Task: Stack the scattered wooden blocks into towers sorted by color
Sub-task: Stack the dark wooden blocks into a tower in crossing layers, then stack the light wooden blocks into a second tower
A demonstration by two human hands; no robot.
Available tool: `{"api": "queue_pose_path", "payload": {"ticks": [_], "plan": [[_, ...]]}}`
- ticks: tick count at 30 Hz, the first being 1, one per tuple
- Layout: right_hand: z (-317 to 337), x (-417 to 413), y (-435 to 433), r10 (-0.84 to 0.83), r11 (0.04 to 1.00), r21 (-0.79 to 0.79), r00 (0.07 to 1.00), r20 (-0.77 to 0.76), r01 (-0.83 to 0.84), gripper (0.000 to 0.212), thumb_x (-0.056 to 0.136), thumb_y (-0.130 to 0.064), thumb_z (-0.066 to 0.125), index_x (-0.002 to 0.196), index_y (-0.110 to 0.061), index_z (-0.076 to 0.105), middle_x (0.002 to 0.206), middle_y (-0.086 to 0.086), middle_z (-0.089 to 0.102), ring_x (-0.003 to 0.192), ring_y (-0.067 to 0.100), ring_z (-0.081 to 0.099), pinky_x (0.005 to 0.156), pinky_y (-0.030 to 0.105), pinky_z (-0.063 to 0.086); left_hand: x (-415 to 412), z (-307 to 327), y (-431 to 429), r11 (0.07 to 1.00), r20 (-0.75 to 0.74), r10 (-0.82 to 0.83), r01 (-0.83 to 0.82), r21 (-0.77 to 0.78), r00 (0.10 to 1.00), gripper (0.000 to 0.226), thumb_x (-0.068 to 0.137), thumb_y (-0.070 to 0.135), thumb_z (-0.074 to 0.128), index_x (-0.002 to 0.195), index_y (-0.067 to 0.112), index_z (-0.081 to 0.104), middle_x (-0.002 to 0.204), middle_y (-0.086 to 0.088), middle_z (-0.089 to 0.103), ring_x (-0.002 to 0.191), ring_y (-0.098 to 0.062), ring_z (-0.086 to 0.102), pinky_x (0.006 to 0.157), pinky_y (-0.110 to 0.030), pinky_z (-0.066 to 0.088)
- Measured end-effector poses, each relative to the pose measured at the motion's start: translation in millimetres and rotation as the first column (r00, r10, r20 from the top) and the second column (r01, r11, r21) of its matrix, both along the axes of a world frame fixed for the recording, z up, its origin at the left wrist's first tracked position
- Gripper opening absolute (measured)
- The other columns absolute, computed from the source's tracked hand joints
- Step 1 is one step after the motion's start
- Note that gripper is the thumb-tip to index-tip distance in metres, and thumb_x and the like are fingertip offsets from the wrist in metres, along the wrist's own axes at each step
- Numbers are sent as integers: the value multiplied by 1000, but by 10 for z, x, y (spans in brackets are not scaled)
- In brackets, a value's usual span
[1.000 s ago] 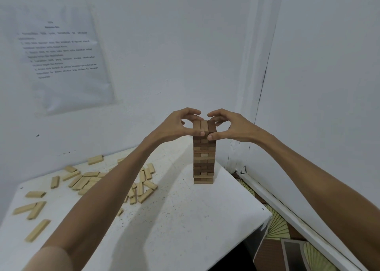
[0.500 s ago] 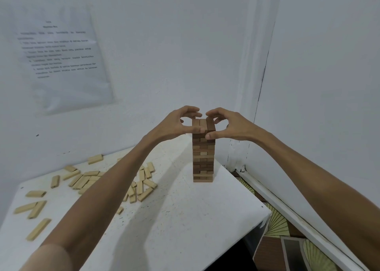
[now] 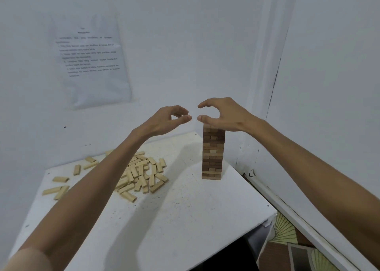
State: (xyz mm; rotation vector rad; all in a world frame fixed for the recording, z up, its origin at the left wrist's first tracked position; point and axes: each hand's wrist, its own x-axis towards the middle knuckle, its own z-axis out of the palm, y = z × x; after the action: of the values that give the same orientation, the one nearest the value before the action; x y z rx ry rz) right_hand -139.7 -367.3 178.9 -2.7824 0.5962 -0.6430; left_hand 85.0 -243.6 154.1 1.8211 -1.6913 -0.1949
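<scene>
One white square table point(image 3: 185, 219): fills room corner, bears all blocks.
Pale loose wooden blocks point(image 3: 139, 172): scattered over its far left part.
Brown wooden block tower point(image 3: 212, 153): upright, far right, well apart from them.
Right hand point(image 3: 224, 116): at tower top, thumb and fingers spread, empty; contact unclear.
Left hand point(image 3: 164, 121): beside tower top, fingers curved, gripping nothing.

brown block tower point(image 3: 213, 151) upright, pale blocks point(image 3: 137, 173) scattered
</scene>
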Motion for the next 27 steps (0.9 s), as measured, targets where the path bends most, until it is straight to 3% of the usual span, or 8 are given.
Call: {"api": "queue_pose_path", "payload": {"ticks": [9, 17, 24, 27], "plan": [[-191, 475, 604, 132, 988, -73, 987, -97, -139, 54, 99, -57, 56, 144, -28, 53, 149, -7, 55, 138, 16, 48, 110, 39, 41, 300, -259, 811, 985, 92, 153, -160, 67, 984, 45, 98, 43, 67, 136, 19, 63, 136, 9, 64, 122, -9, 59, 103, -34, 48], [-645, 818, 917, 228, 973, -10, 963, -145, -232, 49, 100, -49, 59, 143, -25, 54, 148, -6, 56, 136, 16, 48, 104, 31, 40, 393, -683, 1430, 954, 79, 277, -284, 91, 958, 40, 98, 40, 68, 133, 21, 64, 135, 10, 64, 121, -8, 58, 98, -28, 45], [-1158, 1036, 1086, 299, 954, 74, 931, -209, -290, 46, 101, -43, 60, 142, -25, 55, 146, -6, 56, 135, 17, 48, 97, 28, 39, 414, -1166, 1792, 921, 62, 360, -365, 137, 931, 35, 97, 37, 68, 129, 25, 66, 132, 9, 65, 121, -10, 58, 98, -33, 48], [-1405, 1094, 1098, 295, 955, 99, 930, -218, -280, 42, 100, -36, 61, 140, -22, 57, 143, -2, 58, 130, 20, 53, 98, 34, 45, 403, -1349, 1854, 913, 49, 379, -382, 144, 924, 32, 97, 36, 69, 128, 25, 67, 131, 6, 66, 122, -12, 58, 103, -37, 48]]}}
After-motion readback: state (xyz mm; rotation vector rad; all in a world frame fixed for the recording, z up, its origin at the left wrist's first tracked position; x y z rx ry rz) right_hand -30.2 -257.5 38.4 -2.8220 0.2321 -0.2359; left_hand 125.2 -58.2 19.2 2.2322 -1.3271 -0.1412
